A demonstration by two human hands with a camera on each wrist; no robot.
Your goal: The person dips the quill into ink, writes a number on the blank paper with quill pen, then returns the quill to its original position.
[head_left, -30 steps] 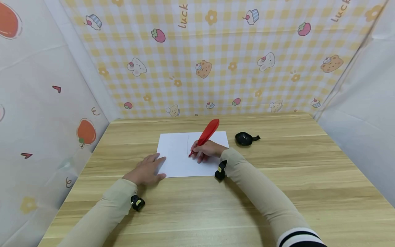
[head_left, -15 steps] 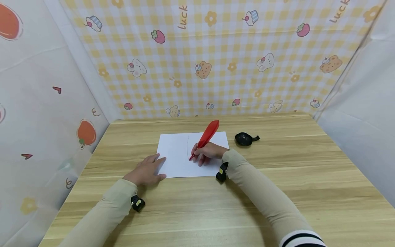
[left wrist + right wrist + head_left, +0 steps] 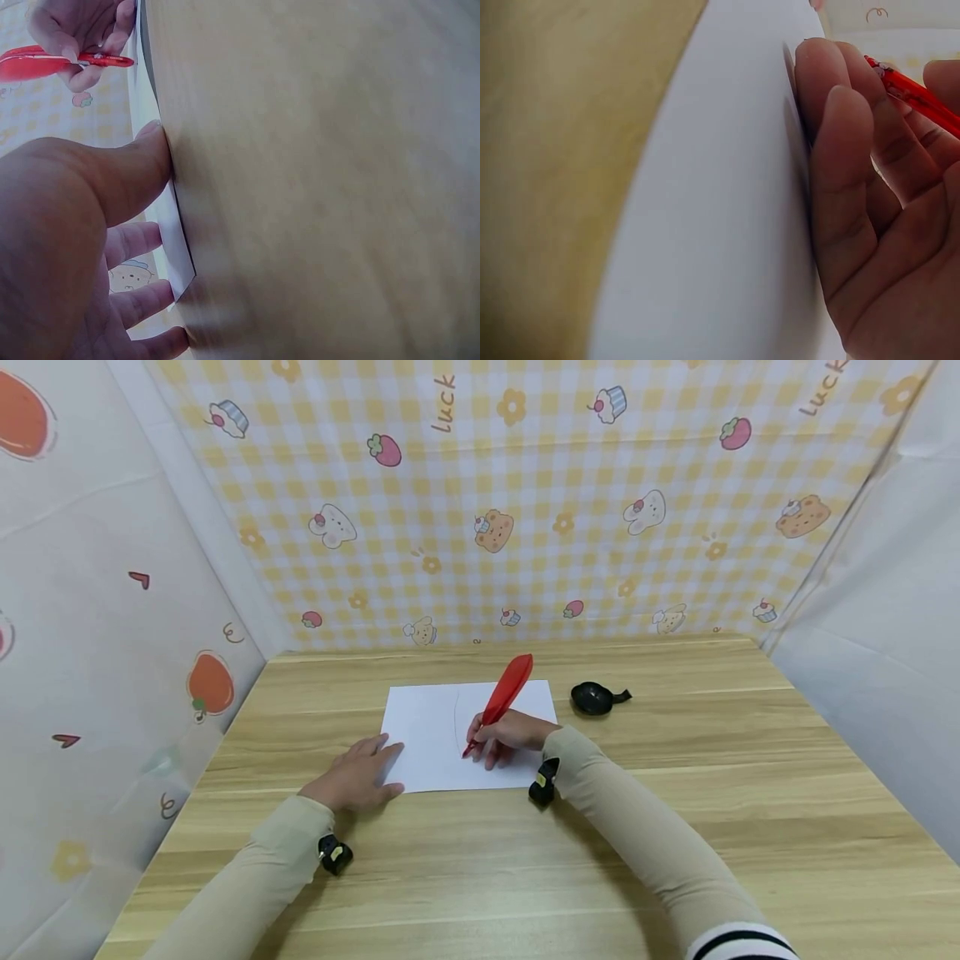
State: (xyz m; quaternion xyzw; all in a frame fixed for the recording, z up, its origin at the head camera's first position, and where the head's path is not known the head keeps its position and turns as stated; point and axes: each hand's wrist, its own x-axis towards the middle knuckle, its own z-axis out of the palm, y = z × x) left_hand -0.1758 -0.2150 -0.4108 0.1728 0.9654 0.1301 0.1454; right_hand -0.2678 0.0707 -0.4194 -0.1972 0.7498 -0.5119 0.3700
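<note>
A white sheet of paper (image 3: 427, 727) lies on the wooden table (image 3: 675, 793). My right hand (image 3: 507, 732) grips a red feather pen (image 3: 504, 690) with its tip on the paper, beside a thin curved line (image 3: 455, 714) drawn there. My left hand (image 3: 358, 777) lies flat with straight fingers, pressing the paper's near left corner. In the left wrist view the left hand (image 3: 75, 247) rests on the paper's edge (image 3: 176, 240), with the red pen (image 3: 45, 61) beyond. In the right wrist view the curled fingers (image 3: 855, 187) hold the pen shaft (image 3: 915, 94) over the paper (image 3: 720, 210).
A small black ink dish (image 3: 594, 697) with a short handle sits on the table right of the paper. Patterned cloth walls (image 3: 480, 510) enclose the table at the back, left and right. Bare wood stretches along the near side.
My right hand has slid a little toward me along the paper with the pen tip, lengthening the line. The left hand has stayed put.
</note>
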